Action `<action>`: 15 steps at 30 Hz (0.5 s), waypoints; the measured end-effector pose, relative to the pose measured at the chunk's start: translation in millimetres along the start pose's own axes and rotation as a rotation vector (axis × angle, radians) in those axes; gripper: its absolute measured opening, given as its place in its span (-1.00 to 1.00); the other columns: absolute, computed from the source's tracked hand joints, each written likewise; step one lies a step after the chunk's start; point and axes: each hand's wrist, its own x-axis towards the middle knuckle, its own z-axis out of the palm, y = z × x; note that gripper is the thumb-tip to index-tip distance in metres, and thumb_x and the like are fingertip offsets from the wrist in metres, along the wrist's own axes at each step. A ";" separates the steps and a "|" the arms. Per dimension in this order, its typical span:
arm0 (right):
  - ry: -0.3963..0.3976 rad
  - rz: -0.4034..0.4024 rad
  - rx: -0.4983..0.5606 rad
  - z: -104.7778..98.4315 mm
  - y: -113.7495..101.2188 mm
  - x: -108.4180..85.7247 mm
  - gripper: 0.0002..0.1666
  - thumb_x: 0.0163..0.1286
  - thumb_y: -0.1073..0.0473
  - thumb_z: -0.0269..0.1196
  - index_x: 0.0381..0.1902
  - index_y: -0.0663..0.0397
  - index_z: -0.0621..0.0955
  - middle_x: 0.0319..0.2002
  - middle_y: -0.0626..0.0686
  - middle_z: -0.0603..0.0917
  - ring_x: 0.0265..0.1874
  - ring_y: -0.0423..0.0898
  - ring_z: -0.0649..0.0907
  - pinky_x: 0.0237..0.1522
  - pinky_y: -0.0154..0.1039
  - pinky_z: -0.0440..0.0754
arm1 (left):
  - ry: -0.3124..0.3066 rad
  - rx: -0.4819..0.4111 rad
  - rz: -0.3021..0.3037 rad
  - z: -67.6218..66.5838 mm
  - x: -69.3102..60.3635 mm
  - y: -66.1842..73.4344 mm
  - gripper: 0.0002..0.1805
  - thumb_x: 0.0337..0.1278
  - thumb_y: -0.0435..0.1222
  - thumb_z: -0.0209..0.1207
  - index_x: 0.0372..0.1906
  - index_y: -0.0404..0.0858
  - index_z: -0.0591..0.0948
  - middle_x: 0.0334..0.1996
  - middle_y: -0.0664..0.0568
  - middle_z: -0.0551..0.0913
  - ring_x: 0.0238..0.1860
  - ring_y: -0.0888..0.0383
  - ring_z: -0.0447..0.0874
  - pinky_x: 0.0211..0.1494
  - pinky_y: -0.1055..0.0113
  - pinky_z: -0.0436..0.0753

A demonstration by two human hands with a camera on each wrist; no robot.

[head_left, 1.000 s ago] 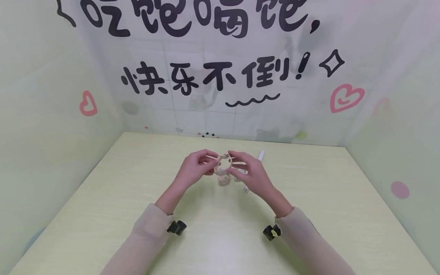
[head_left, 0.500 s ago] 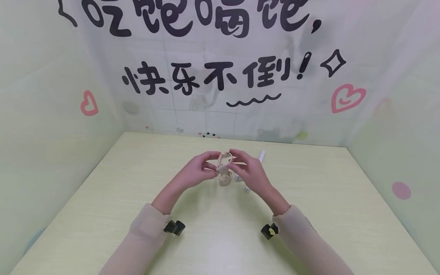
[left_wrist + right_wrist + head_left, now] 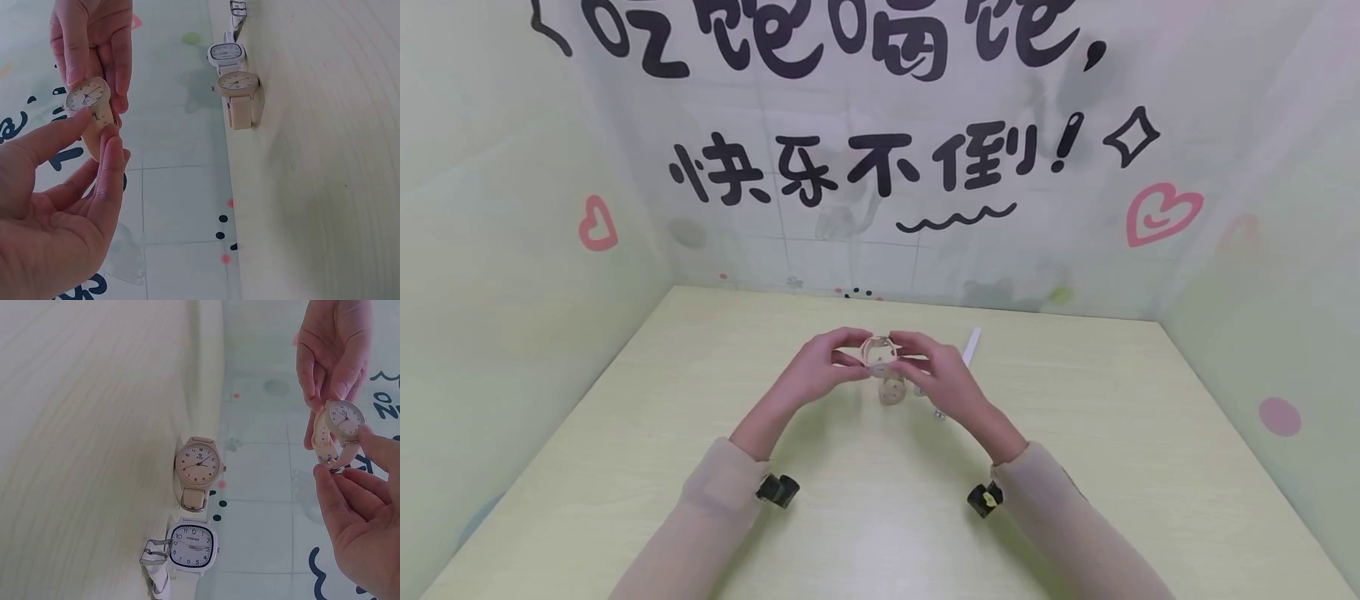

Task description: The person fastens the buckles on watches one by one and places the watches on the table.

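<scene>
Both hands hold one wristwatch (image 3: 346, 419) in the air, with a round pale dial and a cream strap closed into a loop. My left hand (image 3: 820, 367) pinches its left side, thumb at the dial's edge and fingers behind the strap. From the other side, my right hand (image 3: 946, 379) grips the case with the thumb, its fingers near the buckle in the right wrist view. Below them a beige round-dial wristwatch (image 3: 199, 464) stands on the table. Beside it is a white wristwatch (image 3: 192, 545) with a rounded-square dial, partly hidden by my right hand in the head view.
The pale wood-grain table (image 3: 880, 508) is bounded by printed light panels at the back and both sides. The white watch's strap (image 3: 973, 343) stretches back behind my right hand. A small black camera (image 3: 777, 490) sits at my left wrist, another (image 3: 985, 500) at the right.
The held watch has tilted and turned between my hands, and its loop now faces me more squarely, slightly further left. My left fingers have shifted their hold. The watches on the table have not moved.
</scene>
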 end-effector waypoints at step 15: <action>0.080 0.128 -0.032 18.5 5.0 13.0 -0.57 0.32 0.23 0.36 0.14 0.21 0.64 0.05 0.20 0.73 -0.01 0.06 0.76 0.01 -0.16 0.74 | 0.043 0.119 -0.066 -1.7 11.4 -14.3 -0.45 0.18 -0.35 0.35 0.28 -0.22 0.51 0.26 -0.14 0.58 0.02 -0.05 0.73 0.07 0.11 0.72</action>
